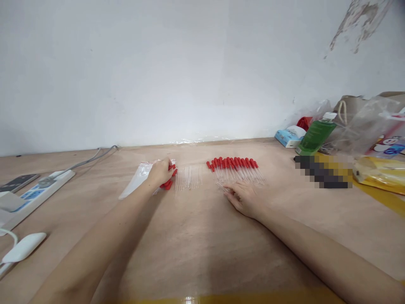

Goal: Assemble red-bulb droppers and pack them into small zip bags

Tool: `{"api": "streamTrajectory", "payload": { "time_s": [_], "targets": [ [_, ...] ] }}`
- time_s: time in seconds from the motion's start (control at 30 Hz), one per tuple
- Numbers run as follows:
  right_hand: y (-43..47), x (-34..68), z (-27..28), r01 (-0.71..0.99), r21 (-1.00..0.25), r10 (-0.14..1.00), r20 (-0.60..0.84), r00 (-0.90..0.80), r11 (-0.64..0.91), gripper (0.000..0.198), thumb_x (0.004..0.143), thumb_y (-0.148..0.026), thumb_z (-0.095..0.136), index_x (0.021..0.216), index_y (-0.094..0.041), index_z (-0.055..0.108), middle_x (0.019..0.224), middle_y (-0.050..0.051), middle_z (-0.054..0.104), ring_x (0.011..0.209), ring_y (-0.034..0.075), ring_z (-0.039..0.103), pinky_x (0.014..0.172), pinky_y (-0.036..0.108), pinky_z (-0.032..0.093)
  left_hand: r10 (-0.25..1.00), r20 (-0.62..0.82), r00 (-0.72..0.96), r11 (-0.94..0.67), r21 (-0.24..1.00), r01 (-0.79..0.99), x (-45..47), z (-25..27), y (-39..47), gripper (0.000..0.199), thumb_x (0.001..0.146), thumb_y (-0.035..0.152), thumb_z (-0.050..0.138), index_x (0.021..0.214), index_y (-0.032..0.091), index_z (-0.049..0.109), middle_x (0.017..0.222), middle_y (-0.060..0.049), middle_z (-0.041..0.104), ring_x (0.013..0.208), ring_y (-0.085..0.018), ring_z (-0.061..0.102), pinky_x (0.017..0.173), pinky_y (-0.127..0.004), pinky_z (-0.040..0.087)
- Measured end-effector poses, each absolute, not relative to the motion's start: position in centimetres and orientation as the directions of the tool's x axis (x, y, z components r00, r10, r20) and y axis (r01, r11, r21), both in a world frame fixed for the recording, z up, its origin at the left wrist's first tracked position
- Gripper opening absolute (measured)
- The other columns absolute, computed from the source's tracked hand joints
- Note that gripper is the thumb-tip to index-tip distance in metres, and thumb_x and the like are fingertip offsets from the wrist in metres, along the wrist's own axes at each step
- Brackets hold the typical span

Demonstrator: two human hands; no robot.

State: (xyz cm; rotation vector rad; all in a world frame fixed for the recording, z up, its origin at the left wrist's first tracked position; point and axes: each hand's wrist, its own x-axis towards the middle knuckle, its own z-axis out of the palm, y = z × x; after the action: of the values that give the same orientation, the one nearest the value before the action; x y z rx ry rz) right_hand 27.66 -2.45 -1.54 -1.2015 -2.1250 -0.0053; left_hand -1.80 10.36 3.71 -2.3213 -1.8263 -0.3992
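My left hand point(160, 171) is over a clear plastic bag point(134, 183), its fingers curled onto red rubber bulbs point(166, 185). One bulb shows at the fingertips; the palm hides part of the pile. Just right of it, thin clear glass tubes point(189, 177) lie side by side in a row. Farther right is a row of glass droppers point(240, 169), red bulbs pointing to the wall. Below this row, my right hand point(242, 197) pinches the end of a thin glass tube point(220, 185). Small loose red bulbs point(209, 166) lie at the row's left end.
On the left are a white power strip point(52, 185), a phone point(19, 182) and a white plug or adapter point(25, 247). At the back right stand a tissue pack point(287, 137), a tilted green bottle point(316, 135) and plastic bags point(367, 122). A blurred dark item point(322, 171) lies before them.
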Motion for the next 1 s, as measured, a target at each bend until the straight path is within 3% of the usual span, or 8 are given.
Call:
{"api": "streamTrajectory", "payload": {
  "time_s": [0.2,0.33,0.47,0.7,1.0],
  "targets": [
    [-2.5,27.7,-1.6,0.763,-0.285,0.735,0.586,-0.341,0.581,0.028,0.086,-0.029,0.041,0.106,-0.018,0.058,0.078,0.004,0.064,0.076,0.017,0.057,0.069,0.029,0.041,0.919,0.349,0.183,-0.226,0.086,0.970,-1.4,4.5,9.4,0.017,0.082,0.025,0.043,0.092,0.017,0.054,0.080,-0.008,0.063,0.076,-0.022,0.060,0.063,-0.029,0.042],
    [-2.4,27.7,-1.8,0.762,-0.253,0.702,0.624,-0.343,0.597,0.027,0.087,-0.028,0.041,0.106,-0.018,0.057,0.081,0.005,0.065,0.076,0.017,0.057,0.069,0.030,0.041,0.796,0.558,0.234,-0.435,0.258,0.863,-0.6,3.7,6.1,0.031,0.084,0.024,0.043,0.115,0.017,0.048,0.097,-0.007,0.063,0.091,-0.021,0.057,0.079,-0.032,0.043],
    [-2.2,27.0,-1.0,0.727,-0.223,0.645,0.668,-0.371,0.649,0.022,0.086,-0.024,0.043,0.099,-0.020,0.060,0.088,0.005,0.065,0.078,0.016,0.057,0.072,0.030,0.040,0.789,0.474,0.390,-0.594,0.427,0.682,0.7,1.7,1.4,0.026,0.087,0.027,0.040,0.104,0.019,0.058,0.104,-0.006,0.061,0.096,-0.019,0.056,0.082,-0.031,0.043],
    [-1.9,24.5,-0.1,0.681,-0.232,0.615,0.684,-0.394,0.694,0.018,0.085,-0.023,0.044,0.090,-0.018,0.061,0.082,0.005,0.064,0.070,0.013,0.056,0.075,0.031,0.035,0.869,0.301,0.393,-0.482,0.701,0.526,2.2,-0.3,-1.7,0.020,0.086,0.031,0.044,0.095,0.019,0.058,0.089,-0.002,0.064,0.079,-0.015,0.058,0.069,-0.026,0.046],
    [-2.6,24.1,-1.2,0.635,-0.193,0.578,0.660,-0.480,0.748,0.019,0.086,-0.023,0.043,0.090,-0.019,0.061,0.078,0.003,0.064,0.071,0.012,0.055,0.078,0.032,0.029,0.861,0.265,0.435,-0.468,0.746,0.474,2.4,-0.4,-2.0,0.022,0.086,0.032,0.046,0.099,0.019,0.057,0.093,-0.003,0.063,0.083,-0.016,0.057,0.072,-0.027,0.045]
  ]
}}
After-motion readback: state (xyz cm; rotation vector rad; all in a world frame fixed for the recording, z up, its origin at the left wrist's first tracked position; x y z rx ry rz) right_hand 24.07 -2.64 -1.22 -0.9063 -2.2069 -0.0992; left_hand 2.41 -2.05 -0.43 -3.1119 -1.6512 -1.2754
